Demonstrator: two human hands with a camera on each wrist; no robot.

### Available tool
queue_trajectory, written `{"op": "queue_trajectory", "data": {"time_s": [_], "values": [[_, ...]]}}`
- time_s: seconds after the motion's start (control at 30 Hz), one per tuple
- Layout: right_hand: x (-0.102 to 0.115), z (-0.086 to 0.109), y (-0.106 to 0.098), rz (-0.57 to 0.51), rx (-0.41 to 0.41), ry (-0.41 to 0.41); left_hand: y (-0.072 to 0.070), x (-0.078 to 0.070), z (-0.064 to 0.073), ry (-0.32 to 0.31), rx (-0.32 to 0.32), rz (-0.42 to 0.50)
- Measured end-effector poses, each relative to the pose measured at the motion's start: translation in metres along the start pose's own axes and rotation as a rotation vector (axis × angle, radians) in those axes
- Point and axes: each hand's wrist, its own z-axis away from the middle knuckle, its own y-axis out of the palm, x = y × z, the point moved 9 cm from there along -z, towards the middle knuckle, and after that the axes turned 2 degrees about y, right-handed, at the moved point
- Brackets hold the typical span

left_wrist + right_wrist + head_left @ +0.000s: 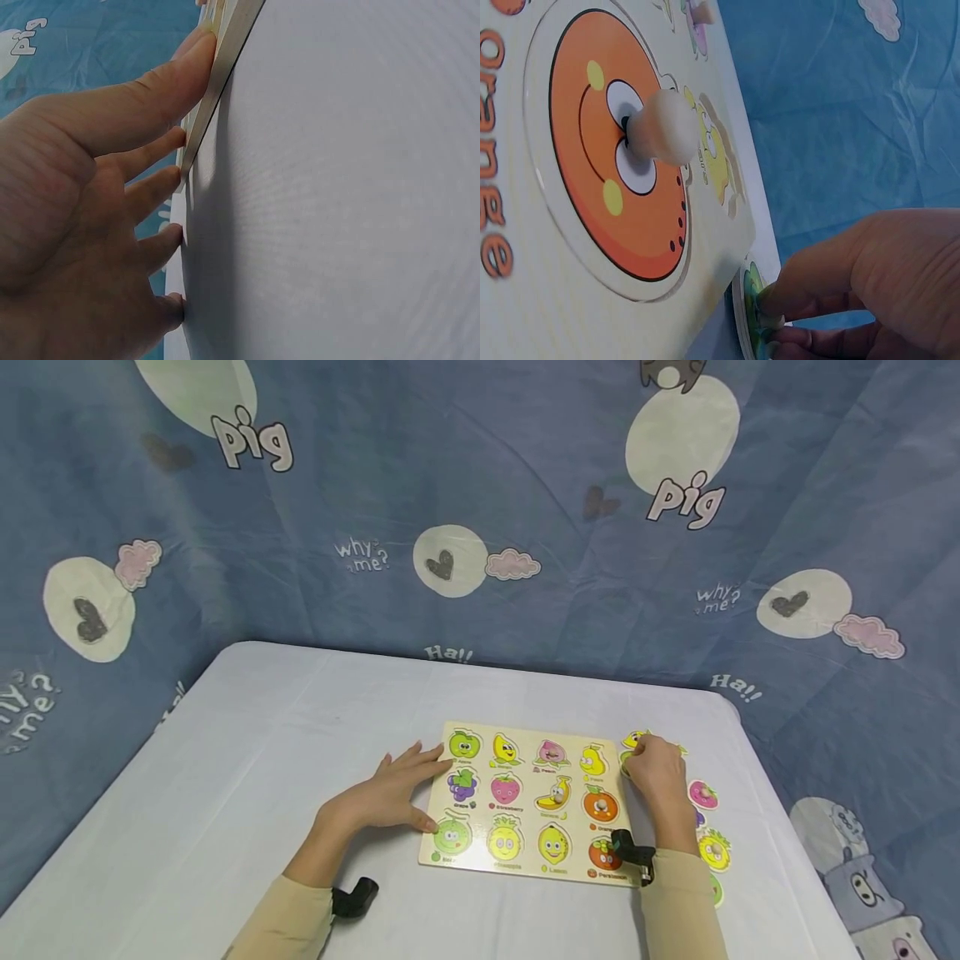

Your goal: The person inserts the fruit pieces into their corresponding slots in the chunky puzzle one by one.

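Note:
A wooden fruit puzzle board (528,814) lies on the table, printed with several fruits and their names. My left hand (397,789) rests at its left side with fingers spread; in the left wrist view the thumb (196,64) presses the board's edge. Just past the board's right edge, my right hand (658,772) pinches the knob of a green puzzle piece (751,307), whose picture is mostly hidden by the fingers. The orange piece (592,180) sits in its slot, its round wooden knob (664,127) standing up.
Loose pieces lie right of the board: a yellow one (634,739) beyond the right hand, a pink one (702,794), a pineapple (714,850) and a green one (717,890) partly behind the sleeve. A blue printed cloth (480,485) hangs behind the white table (315,718).

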Motion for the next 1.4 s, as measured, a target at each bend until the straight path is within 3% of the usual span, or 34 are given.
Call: {"op": "queue_trajectory", "data": {"time_s": [0.93,1.2,1.4], "values": [[0.014,-0.001,-0.004,-0.005,-0.007,-0.079,-0.001,-0.001,0.000,0.014,0.006,0.004],[0.018,-0.001,0.002,-0.002,0.034,-0.088,-0.001,-0.002,0.002,0.016,0.010,0.010],[0.025,-0.001,0.005,0.008,0.049,-0.143,-0.001,-0.002,0.002,0.009,0.006,0.017]]}}
